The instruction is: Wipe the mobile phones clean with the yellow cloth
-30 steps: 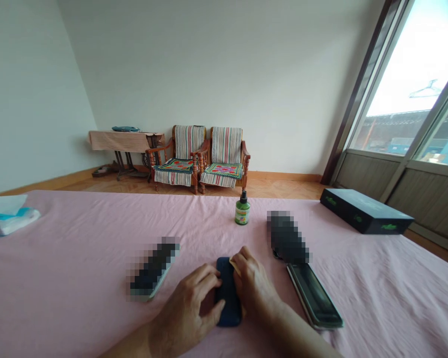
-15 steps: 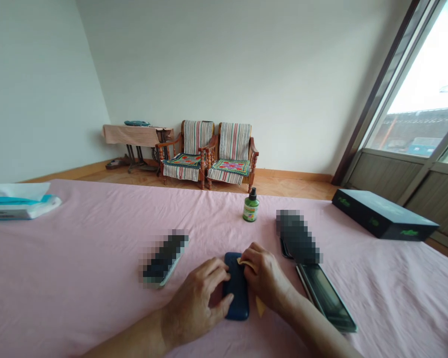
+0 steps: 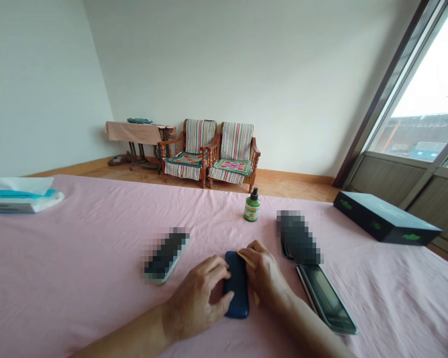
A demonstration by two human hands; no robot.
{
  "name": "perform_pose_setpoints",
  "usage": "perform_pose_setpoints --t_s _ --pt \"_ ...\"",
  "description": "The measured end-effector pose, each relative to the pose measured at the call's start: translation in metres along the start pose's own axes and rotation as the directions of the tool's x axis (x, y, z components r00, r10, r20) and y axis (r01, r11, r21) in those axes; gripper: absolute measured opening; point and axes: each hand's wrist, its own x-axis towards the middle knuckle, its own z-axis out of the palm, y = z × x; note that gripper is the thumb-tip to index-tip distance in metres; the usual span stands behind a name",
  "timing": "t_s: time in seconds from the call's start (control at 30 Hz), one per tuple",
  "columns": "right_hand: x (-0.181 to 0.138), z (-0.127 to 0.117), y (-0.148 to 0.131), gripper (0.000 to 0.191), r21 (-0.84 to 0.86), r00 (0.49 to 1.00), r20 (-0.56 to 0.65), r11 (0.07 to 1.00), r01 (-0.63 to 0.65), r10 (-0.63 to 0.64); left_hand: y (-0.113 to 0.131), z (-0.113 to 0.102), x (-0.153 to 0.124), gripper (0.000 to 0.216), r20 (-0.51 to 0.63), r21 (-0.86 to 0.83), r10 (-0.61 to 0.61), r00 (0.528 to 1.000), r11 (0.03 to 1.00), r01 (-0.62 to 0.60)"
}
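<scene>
A dark blue phone-shaped item [image 3: 237,284] lay flat on the pink cover [image 3: 85,268], between the two hands.

Left hand [image 3: 197,293]: positioned at the item's left side, back of the hand upward. The fingers were curved and spread from the thumb, leaving a gap between; the fingertips and thumb tip rested on the item's left part.

Right hand [image 3: 264,271]: positioned at the item's upper right side. The fingers were bent and pinched a yellow cloth [image 3: 247,258], whose edge met the item's upper right corner. A further part of the cloth showed beneath the hand.

Surrounding items: a pixelated handset [image 3: 166,256] lay left of the hands, apart from them. A dark-screened phone [image 3: 328,298] lay beside the right forearm; a dark pixelated object [image 3: 298,237] lay at its far end. A green spray bottle [image 3: 251,209] stood upright beyond the hands. A black box [image 3: 384,221] lay at far right, a tissue pack [image 3: 22,200] at far left.
</scene>
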Motion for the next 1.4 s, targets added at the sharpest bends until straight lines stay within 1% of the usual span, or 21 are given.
perform_pose_setpoints --t_s 0.07,0.17,0.23,0.33,0.43,0.53,0.63,0.77,0.83,0.93,1.03,1.23,1.4 --pt "-0.003 -0.003 -0.004 0.028 -0.023 0.999 0.029 1.0 0.015 -0.014 0.0 -0.001 0.0 0.03 -0.018 0.005 -0.025 1.0 1.0 0.025" --pt "-0.009 -0.007 -0.014 0.025 -0.06 0.997 0.073 0.998 0.024 -0.02 -0.003 -0.002 0.002 0.048 -0.048 0.045 -0.084 0.995 0.995 0.086" --pt "-0.011 -0.007 -0.019 0.025 -0.081 0.996 0.091 0.996 0.022 -0.014 -0.006 -0.003 0.003 0.058 -0.043 0.078 -0.127 0.991 0.988 0.13" --pt "-0.007 -0.005 -0.024 0.025 -0.123 0.996 0.086 0.992 0.029 -0.019 -0.011 -0.005 0.004 0.061 -0.006 0.112 -0.159 0.987 0.981 0.159" --pt "0.0 -0.003 -0.025 0.026 -0.181 0.997 0.072 0.982 0.054 -0.041 -0.013 -0.008 0.005 0.063 0.037 0.118 -0.136 0.99 0.984 0.13" --pt "-0.002 -0.002 -0.027 0.025 -0.222 0.996 0.069 0.972 0.074 -0.06 -0.013 -0.011 0.006 0.078 0.094 0.13 -0.137 0.986 0.984 0.124" --pt "-0.015 0.001 -0.03 0.026 -0.203 0.995 0.081 0.976 0.08 -0.064 -0.013 -0.012 0.007 0.089 0.151 0.159 -0.163 0.975 0.977 0.139" --pt "-0.03 0.007 -0.033 0.03 -0.165 0.994 0.089 0.984 0.073 -0.059 -0.012 -0.012 0.008 0.089 0.159 0.18 -0.154 0.975 0.976 0.125" --pt "-0.027 0.009 -0.033 0.03 -0.18 0.995 0.09 0.982 0.064 -0.048 -0.011 -0.012 0.008 0.088 0.159 0.175 -0.152 0.976 0.977 0.124" --pt "-0.013 0.008 -0.034 0.025 -0.227 0.997 0.078 0.973 0.046 -0.029 -0.011 -0.013 0.007 0.087 0.165 0.168 -0.147 0.975 0.979 0.119" --pt "-0.004 0.008 -0.036 0.023 -0.254 0.998 0.052 0.966 0.04 -0.027 -0.013 -0.013 0.006 0.086 0.157 0.168 -0.119 0.98 0.982 0.092" --pt "-0.018 0.015 -0.035 0.029 -0.199 0.998 0.044 0.979 0.052 -0.044 -0.015 -0.009 0.006 0.087 0.127 0.173 -0.122 0.984 0.98 0.099" --pt "-0.01 0.012 -0.034 0.027 -0.239 0.999 0.03 0.97 0.046 -0.04 -0.012 -0.01 0.007 0.085 0.141 0.174 -0.134 0.981 0.979 0.108"
